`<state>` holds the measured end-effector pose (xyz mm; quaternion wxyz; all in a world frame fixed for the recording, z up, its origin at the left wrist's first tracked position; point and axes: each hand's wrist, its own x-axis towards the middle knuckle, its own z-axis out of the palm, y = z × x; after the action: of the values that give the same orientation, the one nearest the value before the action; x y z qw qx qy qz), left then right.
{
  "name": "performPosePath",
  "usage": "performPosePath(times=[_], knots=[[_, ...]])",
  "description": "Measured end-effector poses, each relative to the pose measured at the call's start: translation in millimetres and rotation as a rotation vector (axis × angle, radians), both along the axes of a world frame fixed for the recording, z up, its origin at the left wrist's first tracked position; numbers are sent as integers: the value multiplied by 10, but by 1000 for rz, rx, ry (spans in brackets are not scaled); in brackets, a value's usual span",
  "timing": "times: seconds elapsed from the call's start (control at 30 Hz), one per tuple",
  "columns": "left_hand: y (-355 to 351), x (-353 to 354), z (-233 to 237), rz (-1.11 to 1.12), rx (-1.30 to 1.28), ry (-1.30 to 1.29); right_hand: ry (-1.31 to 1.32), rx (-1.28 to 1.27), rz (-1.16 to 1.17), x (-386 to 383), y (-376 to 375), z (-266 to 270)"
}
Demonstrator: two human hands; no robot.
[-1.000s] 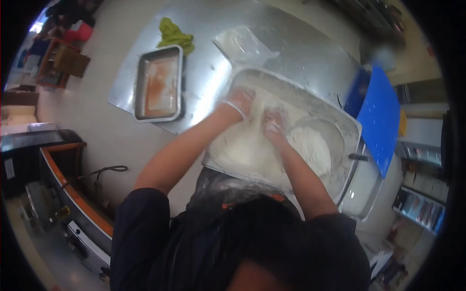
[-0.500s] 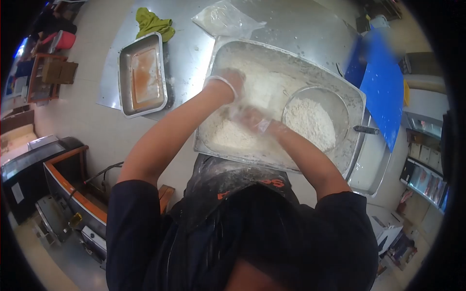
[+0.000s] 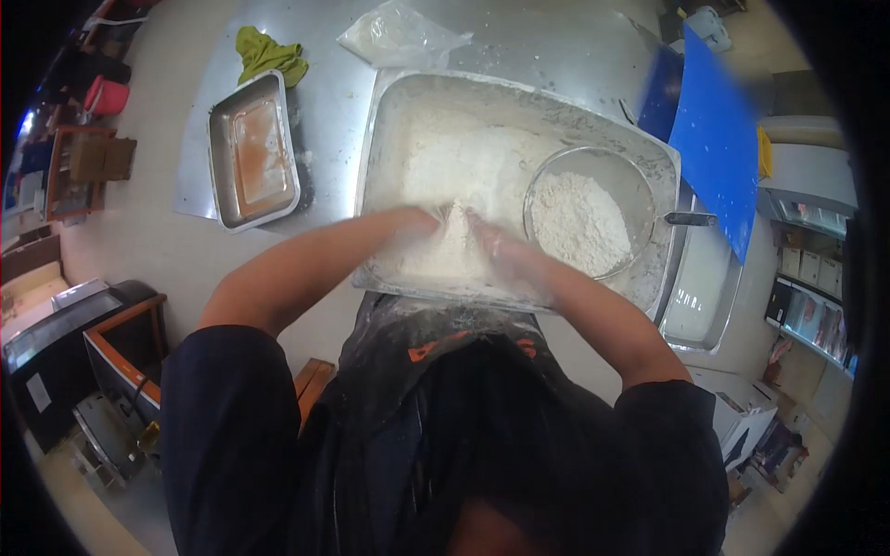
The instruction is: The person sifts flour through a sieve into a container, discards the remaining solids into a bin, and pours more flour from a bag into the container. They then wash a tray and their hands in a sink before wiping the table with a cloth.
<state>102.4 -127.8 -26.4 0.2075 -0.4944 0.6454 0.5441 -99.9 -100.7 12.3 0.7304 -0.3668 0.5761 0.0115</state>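
Observation:
A large metal tub holds loose white flour. My left hand and my right hand are low in the tub, on either side of a small heap of flour. Both are smeared by motion and powder, so their fingers cannot be made out. Right of my right hand, a round sieve with a handle lies in the tub, holding lumpy flour.
On the metal table are a shallow metal tray with brown residue, a green cloth and a clear plastic bag. A blue board and another metal container stand at the right.
My left hand has moved down from the tub's left side towards the near edge. My right hand is slightly lower. A heap of flour now shows between them. The view has shifted a little.

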Motion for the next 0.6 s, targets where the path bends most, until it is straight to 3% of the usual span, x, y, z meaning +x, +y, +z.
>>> performPosePath(times=[0.17,0.2,0.27,0.3,0.37,0.4,0.47,0.5,0.53,0.57,0.6], knots=[[380,-227,606,1135,480,647,-458,166,-282,335,27,87],[391,-291,609,1279,498,680,-458,231,-324,372,-22,137],[315,-372,495,1359,470,549,-340,471,-444,439,-172,354],[280,-412,444,1403,452,488,-309,235,-421,356,-187,244],[27,-635,1301,1501,502,420,-284,-127,-397,82,-241,77],[-19,-778,1440,1536,522,478,-288,-252,-403,-58,-293,117],[-63,-1099,1502,1589,566,700,-397,-196,-514,-477,-427,642],[-11,-1303,1284,1441,408,737,-260,-384,-519,-681,-425,883],[54,-1467,1105,1294,259,766,-156,-372,-517,-969,-459,868],[33,-1565,1115,1013,56,622,67,-611,-348,-1290,-436,858],[-43,-1601,1130,728,-135,476,240,-647,-202,-1365,-460,945]])
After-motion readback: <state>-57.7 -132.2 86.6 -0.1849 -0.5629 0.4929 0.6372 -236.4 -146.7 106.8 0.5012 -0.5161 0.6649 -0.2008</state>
